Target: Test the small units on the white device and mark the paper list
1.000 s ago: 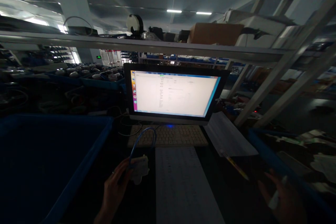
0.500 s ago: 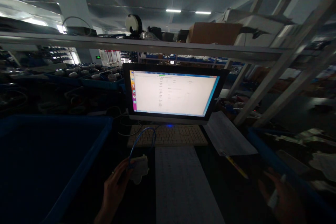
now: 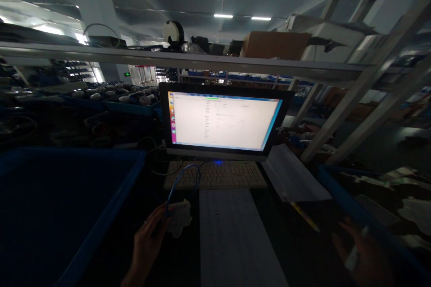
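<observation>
My left hand [image 3: 148,237] is closed at the lower left, pinching the plug end of a blue cable [image 3: 174,184] against a pale, flat plastic part [image 3: 180,219] with an uneven outline. From the fingers the cable arches up over the keyboard [image 3: 215,176]. A ring shows on one finger. At the lower right, in deep shade, my right hand [image 3: 365,251] has a white pen-like stick [image 3: 352,258] lodged in it, with thumb and forefinger apart. Between the hands lies a long printed sheet [image 3: 235,237]. A yellow pen [image 3: 305,216] rests left of my right hand.
Behind the keyboard stands a lit monitor [image 3: 222,121]. A blue bin [image 3: 134,166] is at the left; another blue bin [image 3: 350,202] at the right holds pale parts. More paper [image 3: 296,175] lies beside the monitor. A shelf [image 3: 208,59] with boxes crosses above.
</observation>
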Available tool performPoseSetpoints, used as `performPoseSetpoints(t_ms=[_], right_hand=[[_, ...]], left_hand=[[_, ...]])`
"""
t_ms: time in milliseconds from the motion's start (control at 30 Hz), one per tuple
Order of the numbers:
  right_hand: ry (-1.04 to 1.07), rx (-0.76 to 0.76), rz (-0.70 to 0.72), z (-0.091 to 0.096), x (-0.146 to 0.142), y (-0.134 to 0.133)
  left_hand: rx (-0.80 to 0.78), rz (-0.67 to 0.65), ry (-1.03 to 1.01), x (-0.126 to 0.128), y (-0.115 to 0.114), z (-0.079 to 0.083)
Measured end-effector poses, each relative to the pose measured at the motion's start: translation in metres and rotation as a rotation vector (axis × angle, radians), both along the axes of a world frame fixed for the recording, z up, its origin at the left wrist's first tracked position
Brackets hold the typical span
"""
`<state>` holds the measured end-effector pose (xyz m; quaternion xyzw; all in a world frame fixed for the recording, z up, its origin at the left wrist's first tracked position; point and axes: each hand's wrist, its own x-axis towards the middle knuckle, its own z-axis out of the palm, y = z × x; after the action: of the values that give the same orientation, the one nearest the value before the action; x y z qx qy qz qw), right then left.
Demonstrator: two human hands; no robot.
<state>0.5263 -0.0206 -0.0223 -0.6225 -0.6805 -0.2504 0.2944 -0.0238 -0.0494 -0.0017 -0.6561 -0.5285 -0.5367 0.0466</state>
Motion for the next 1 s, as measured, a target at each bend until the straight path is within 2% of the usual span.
performPoseSetpoints(t_ms=[367, 567, 800, 1000], right_hand=[[0.007, -0.025, -0.007, -0.008, 0.008, 0.004], [0.009, -0.007, -0.001, -0.006, 0.006, 0.002], [0.014, -0.012, 0.000, -0.011, 0.008, 0.003], [0.060, -0.045, -0.018, -0.018, 0.012, 0.002]], left_hand=[[0.025, 0.008, 0.017, 0.000, 0.001, 0.002], [-0.019, 0.009, -0.041, -0.001, 0.001, -0.003], [0.023, 0.002, 0.007, 0.001, 0.000, 0.004], [0.024, 0.032, 0.027, -0.001, 0.000, -0.003]])
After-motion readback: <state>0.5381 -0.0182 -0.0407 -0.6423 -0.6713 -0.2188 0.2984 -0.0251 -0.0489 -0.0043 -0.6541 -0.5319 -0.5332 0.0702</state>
